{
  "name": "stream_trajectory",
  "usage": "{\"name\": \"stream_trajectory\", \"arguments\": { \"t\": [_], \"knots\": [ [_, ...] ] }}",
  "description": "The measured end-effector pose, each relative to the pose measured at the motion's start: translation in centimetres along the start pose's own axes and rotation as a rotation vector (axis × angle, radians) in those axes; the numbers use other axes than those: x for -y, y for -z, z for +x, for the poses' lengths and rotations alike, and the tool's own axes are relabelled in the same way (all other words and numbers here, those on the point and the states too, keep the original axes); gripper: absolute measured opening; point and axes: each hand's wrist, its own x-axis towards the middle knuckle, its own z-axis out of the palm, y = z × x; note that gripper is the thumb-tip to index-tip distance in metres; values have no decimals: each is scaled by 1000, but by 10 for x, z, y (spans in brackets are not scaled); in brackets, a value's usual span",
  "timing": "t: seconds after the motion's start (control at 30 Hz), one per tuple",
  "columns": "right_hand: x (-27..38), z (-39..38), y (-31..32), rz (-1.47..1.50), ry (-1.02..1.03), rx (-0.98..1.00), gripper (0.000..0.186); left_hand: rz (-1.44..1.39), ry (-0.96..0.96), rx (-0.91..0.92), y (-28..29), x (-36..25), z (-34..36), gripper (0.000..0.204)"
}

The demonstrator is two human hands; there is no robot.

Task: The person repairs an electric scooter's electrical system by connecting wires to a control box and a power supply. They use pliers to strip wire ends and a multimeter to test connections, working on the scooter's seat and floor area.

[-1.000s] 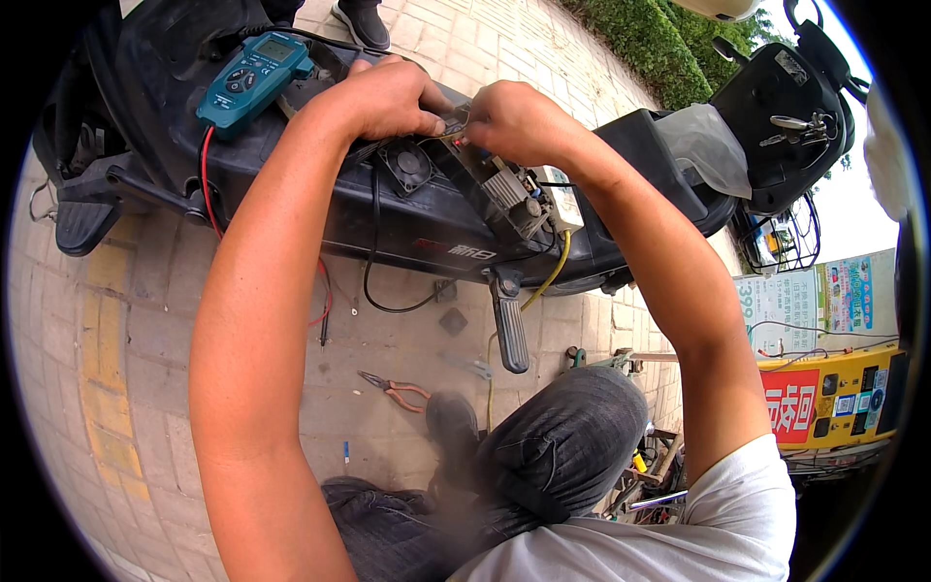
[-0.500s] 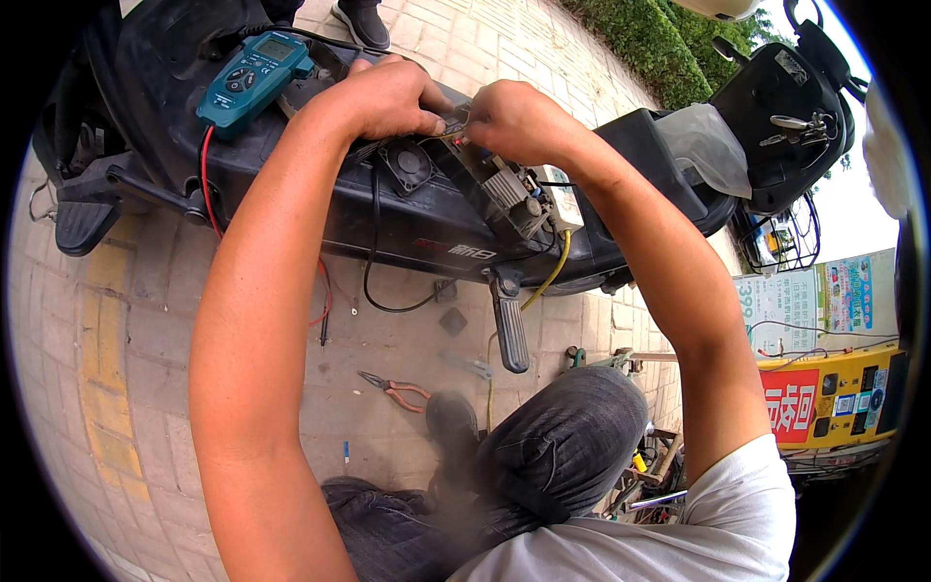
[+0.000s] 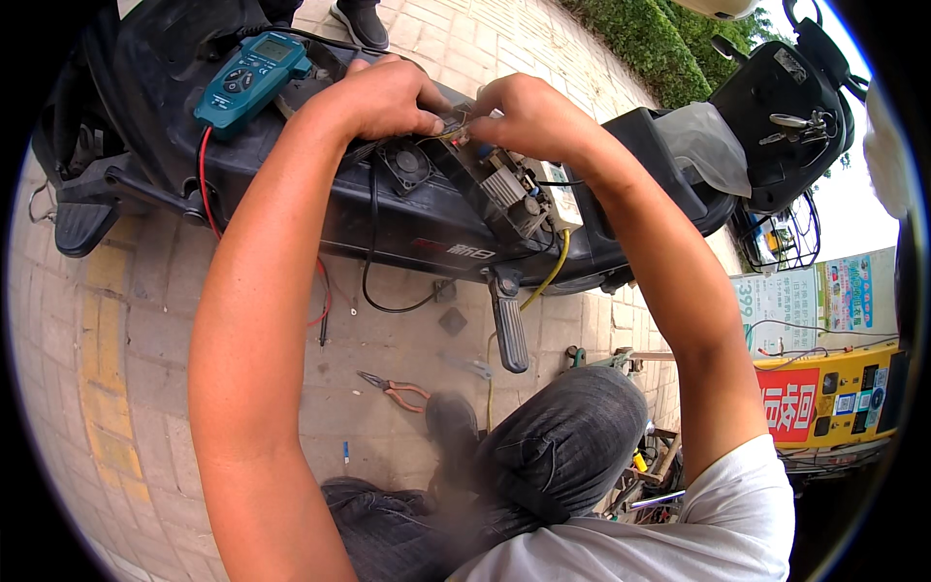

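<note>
An opened electronic unit with a circuit board and metal heat sink (image 3: 504, 188) lies across the black body of an electric scooter (image 3: 339, 218). Beside it sits a small black fan (image 3: 405, 165), and thin yellowish wires (image 3: 442, 135) run past it. My left hand (image 3: 393, 100) is closed at the far end of the unit, thumb and fingers together by the wires. Facing it, my right hand (image 3: 524, 114) has its fingers bent in a pinch over the board, with a small white bit showing at them. What either hand grips is too small to make out.
A teal meter (image 3: 250, 81) with a red lead rests on the scooter at left. On the paving are orange-handled pliers (image 3: 394, 390) and a small blue stick (image 3: 346, 452). A white box (image 3: 564, 202) with a yellow cable adjoins the heat sink. Someone's shoe (image 3: 363, 23) stands behind.
My right hand has lifted and turned slightly, and a small white bit now shows at its fingertips. My left hand stays in place.
</note>
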Motion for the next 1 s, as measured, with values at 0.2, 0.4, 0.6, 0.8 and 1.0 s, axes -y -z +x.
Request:
{"name": "stream_trajectory", "arguments": {
  "t": [0.2,0.4,0.6,0.8,1.0],
  "knots": [
    [-4,-1,4,0,-54,-5,28,-1,2,14,1,-1,0,39],
    [-1,-3,4,9,-45,-11,29,5,6,13,1,-1,0,39],
    [-5,2,-9,16,-26,0,27,5,4,4,1,-1,0,39],
    [1,2,-15,-45,-43,6,23,-5,0,3,1,-1,-1,39],
    [1,0,-19,-68,-44,-28,23,-1,3,5,1,-1,-1,38]
  ]
}}
